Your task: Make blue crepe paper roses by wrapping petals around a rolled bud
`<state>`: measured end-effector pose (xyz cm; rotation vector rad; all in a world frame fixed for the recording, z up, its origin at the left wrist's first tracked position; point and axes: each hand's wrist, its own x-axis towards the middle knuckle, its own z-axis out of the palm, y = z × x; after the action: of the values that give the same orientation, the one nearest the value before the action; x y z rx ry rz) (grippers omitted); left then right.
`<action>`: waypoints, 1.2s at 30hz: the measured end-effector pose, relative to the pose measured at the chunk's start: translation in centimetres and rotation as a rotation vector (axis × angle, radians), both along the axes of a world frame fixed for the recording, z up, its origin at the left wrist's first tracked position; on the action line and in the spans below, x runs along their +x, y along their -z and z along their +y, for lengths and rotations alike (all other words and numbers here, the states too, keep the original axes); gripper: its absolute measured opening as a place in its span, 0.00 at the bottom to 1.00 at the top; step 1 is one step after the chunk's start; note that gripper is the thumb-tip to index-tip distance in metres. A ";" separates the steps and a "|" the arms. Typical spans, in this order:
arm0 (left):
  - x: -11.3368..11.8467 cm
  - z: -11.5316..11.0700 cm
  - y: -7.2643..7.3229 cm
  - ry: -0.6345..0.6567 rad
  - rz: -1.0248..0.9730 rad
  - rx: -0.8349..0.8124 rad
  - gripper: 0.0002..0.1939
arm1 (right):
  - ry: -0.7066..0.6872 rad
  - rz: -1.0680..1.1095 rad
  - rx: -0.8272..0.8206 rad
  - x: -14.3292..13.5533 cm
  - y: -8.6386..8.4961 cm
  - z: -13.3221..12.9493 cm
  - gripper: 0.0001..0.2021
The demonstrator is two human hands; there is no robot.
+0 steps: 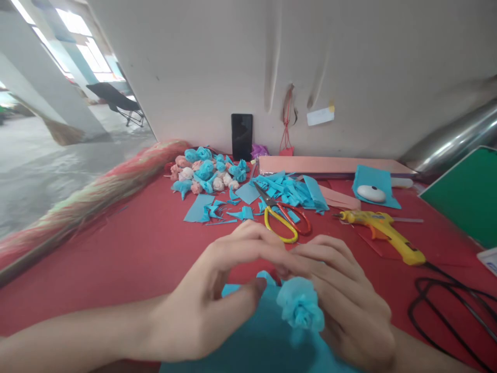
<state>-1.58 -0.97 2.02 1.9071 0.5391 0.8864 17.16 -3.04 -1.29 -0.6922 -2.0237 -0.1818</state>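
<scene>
In my right hand [349, 295] is a blue crepe paper rose [301, 305], its ruffled bloom tilted toward me beside the curled fingers. My left hand [217, 290] is bent over from the other side, its fingertips meeting the right hand's fingers. A small blue paper piece [267, 277] shows at the left thumb tip, seemingly pinched there; the fingers partly hide it. Under both hands spreads a larger blue sheet [248, 342]. Just beyond them lie scissors [281, 223] with one yellow and one red handle.
Blue paper scraps [287, 189] and finished paper roses [205, 168] in blue, pink and white lie at the back. A yellow glue gun [384, 230] with a black cord [427, 311] rests right. A phone [242, 136] leans on the wall; a white mouse-shaped object [371, 193] sits nearby.
</scene>
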 end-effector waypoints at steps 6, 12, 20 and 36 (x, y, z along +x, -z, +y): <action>0.1 0.2 -1.4 0.006 0.057 -0.123 0.06 | -0.016 0.030 0.009 -0.1 0.6 -0.2 0.08; 0.0 0.2 -0.6 -0.012 0.022 -0.222 0.03 | -0.012 0.037 -0.008 -0.1 0.7 -0.1 0.09; -0.1 0.3 -1.0 0.055 -0.009 -0.244 0.05 | 0.008 0.045 -0.010 -0.1 0.4 -0.1 0.08; 0.2 0.1 -0.9 0.076 0.012 -0.269 0.09 | -0.005 -0.034 0.058 0.2 0.4 0.4 0.10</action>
<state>-1.36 -0.88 2.88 1.6777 0.5599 0.7159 17.31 -2.61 -1.64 -0.6517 -2.0444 -0.2504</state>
